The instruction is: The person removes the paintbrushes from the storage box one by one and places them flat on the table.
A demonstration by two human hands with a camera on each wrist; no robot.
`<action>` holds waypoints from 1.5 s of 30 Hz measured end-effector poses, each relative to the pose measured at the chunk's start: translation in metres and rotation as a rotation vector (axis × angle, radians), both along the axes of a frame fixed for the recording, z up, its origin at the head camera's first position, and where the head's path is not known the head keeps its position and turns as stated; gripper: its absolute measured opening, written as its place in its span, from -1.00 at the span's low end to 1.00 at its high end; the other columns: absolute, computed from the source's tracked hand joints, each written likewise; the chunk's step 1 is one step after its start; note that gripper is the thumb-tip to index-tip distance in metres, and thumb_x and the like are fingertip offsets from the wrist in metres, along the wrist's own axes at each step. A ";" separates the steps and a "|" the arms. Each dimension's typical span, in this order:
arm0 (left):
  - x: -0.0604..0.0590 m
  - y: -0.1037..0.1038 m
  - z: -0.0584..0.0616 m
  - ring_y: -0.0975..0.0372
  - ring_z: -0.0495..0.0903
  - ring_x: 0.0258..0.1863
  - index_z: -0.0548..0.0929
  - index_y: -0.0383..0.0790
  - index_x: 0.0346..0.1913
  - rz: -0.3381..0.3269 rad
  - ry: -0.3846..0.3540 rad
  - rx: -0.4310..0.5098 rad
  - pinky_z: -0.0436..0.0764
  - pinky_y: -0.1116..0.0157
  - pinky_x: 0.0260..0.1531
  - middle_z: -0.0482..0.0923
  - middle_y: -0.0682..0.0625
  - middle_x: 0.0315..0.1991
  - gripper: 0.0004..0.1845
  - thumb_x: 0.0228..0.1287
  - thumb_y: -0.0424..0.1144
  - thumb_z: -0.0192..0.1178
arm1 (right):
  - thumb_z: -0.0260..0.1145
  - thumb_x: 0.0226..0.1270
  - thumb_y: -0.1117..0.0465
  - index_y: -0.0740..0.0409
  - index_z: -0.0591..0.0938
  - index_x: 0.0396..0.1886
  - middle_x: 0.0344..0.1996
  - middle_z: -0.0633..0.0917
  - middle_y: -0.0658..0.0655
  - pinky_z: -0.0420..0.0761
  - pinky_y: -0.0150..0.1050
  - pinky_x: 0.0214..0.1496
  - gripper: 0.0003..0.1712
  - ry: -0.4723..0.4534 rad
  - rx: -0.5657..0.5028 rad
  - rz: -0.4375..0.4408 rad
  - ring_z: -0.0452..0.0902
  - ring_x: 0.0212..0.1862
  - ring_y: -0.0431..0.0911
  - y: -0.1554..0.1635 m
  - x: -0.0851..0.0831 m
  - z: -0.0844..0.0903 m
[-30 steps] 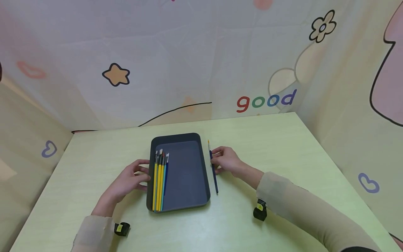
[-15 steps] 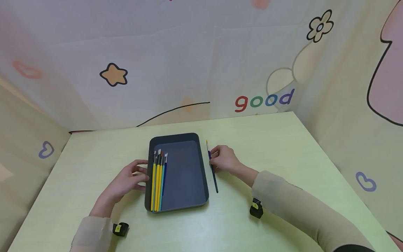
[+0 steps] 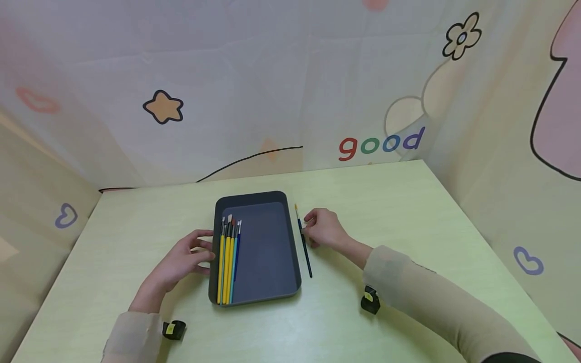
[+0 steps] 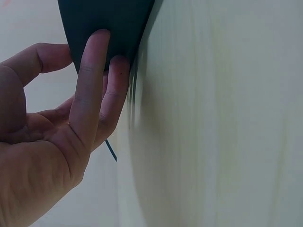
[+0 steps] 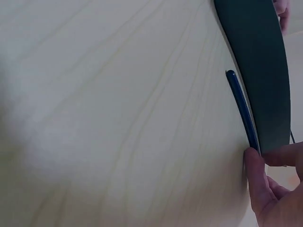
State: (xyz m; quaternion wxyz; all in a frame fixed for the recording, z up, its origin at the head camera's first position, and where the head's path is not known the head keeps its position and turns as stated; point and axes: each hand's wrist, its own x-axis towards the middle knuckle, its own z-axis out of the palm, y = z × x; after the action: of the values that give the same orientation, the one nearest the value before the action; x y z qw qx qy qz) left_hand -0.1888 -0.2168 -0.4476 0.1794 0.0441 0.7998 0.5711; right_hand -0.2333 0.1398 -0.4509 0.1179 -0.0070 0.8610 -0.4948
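A dark grey tray point(image 3: 268, 252) lies on the table, with several yellow, light blue and dark blue paintbrushes point(image 3: 229, 262) side by side along its left part. My left hand point(image 3: 186, 257) has its fingers spread against the tray's left wall; in the left wrist view, relaxed fingertips point(image 4: 97, 40) rest on that wall. Just right of the tray is a single dark blue paintbrush point(image 3: 305, 254) with a pale yellow tip pointing away. My right hand point(image 3: 327, 229) pinches it near the middle of its length. In the right wrist view its handle point(image 5: 244, 109) runs close beside the tray wall.
The pale wood-grain table point(image 3: 381, 201) extends on both sides of the tray. A printed curtain point(image 3: 236, 91) stands behind the table and at both sides. A small black camera point(image 3: 174, 330) hangs at the left wrist, another camera point(image 3: 370, 300) at the right.
The single paintbrush has shifted slightly left toward the tray along with my right fingers. My left hand and the tray keep their places.
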 end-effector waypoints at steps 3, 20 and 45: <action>0.001 0.000 0.001 -0.05 0.57 -0.02 0.20 -0.35 0.52 -0.004 -0.002 0.003 0.77 0.09 -0.19 0.40 -0.38 0.17 -0.35 0.45 -0.38 0.16 | 0.37 0.31 0.42 0.39 0.59 0.00 -0.39 0.66 0.18 0.73 -0.23 -0.49 -0.71 0.032 0.027 0.004 0.61 -0.59 -0.10 0.000 0.001 0.000; 0.002 0.000 0.003 -0.05 0.56 -0.02 0.19 -0.36 0.53 -0.007 -0.004 0.016 0.76 0.08 -0.18 0.40 -0.38 0.18 -0.34 0.45 -0.38 0.16 | 0.32 0.38 0.39 0.38 0.62 -0.07 -0.35 0.67 0.22 0.76 -0.13 -0.43 -0.81 0.105 -0.152 0.006 0.69 -0.53 0.05 -0.010 0.008 0.011; 0.001 -0.005 0.002 -0.07 0.57 0.02 0.15 -0.33 0.55 -0.057 -0.033 0.049 0.74 0.02 -0.09 0.33 -0.40 0.25 -0.28 0.41 -0.39 0.18 | 0.29 0.44 0.44 0.54 0.38 0.35 0.01 0.64 0.35 0.70 0.00 0.06 -0.45 -0.292 -0.460 0.215 0.67 0.05 0.16 -0.075 0.019 0.022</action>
State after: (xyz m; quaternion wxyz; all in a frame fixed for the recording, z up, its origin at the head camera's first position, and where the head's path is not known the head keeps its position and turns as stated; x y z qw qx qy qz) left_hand -0.1880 -0.2220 -0.4457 0.2078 0.0618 0.7811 0.5856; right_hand -0.2147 0.0645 -0.4291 0.2877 -0.0533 0.6943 -0.6575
